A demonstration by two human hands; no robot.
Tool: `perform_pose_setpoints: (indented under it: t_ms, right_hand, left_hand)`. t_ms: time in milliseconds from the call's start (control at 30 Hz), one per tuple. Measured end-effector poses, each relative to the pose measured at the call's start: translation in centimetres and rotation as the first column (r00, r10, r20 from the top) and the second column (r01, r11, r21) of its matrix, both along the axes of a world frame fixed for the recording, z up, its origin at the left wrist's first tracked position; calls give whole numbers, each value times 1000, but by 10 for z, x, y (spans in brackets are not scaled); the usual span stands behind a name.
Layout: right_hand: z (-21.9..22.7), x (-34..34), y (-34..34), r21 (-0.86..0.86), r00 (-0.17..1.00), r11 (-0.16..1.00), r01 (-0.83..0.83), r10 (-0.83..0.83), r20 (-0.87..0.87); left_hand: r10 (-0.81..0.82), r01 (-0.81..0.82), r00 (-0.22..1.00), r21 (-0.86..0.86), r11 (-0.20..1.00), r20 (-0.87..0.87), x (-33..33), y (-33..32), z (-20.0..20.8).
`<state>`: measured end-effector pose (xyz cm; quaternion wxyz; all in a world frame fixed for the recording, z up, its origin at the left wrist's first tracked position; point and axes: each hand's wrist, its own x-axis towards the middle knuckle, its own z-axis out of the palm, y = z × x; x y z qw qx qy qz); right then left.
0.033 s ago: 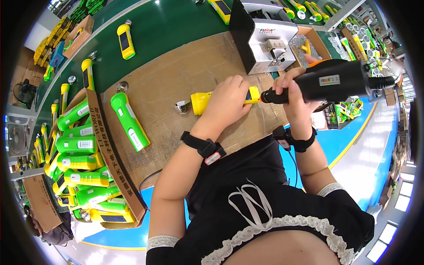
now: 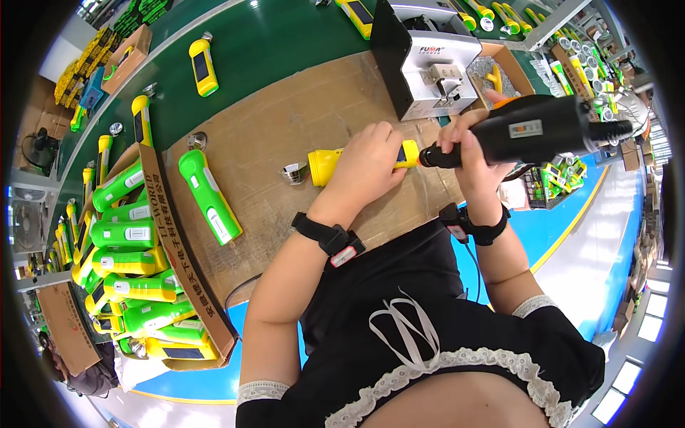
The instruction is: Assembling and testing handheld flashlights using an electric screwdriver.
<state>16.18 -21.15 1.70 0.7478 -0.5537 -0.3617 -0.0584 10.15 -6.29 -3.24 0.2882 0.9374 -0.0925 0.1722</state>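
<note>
Lying across the cardboard sheet is a yellow flashlight [image 2: 322, 167] with a dark panel on its side. My left hand [image 2: 371, 158] wraps over its middle and holds it against the cardboard. In my right hand [image 2: 471, 153] is a black electric screwdriver [image 2: 528, 135], gripped near its nose and held almost level. Its tip meets the flashlight's right end; the bit and any screw are too small to make out. A shiny reflector cup [image 2: 295, 172] sits just left of the flashlight's head. Farther left lies a green flashlight [image 2: 209, 196] with another reflector [image 2: 198, 140] at its top.
An open carton [image 2: 187, 250] at left is piled with green and yellow flashlights. Beyond the cardboard sheet [image 2: 285, 100] stand a white-and-black screw feeder [image 2: 439, 64] and a small box of screws [image 2: 481, 75]. A yellow flashlight [image 2: 203, 68] lies on the green table [image 2: 264, 36].
The rear of the electric screwdriver has shifted slightly left with my right hand. My left hand and the flashlight stay in place.
</note>
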Motion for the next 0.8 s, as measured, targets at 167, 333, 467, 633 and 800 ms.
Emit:
perform_pose_setpoints:
  t_ms: [167,333,467,633,800]
  right_hand:
    - [-4,2,5,-95,1000,995,5,-4,7]
    - [-6,5,4,-154,995,988,7,10,104]
    - [-6,1,5,-133,996,991,-17,29,87]
    - [-2,-1,9,-125,1000,992,17,-15,15]
    - [-5,4,5,-133,997,990,-50,57,44]
  left_hand:
    - [13,-13,1000,5,1000,24,1,-3,0]
    - [35,-37,997,26,999,72,4,-7,-2]
    - [48,-54,997,88,995,63,7,-9,-3]
    - [39,-49,995,115,992,93,8,-9,-8]
    - [31,-43,996,144,989,83,9,-11,-6]
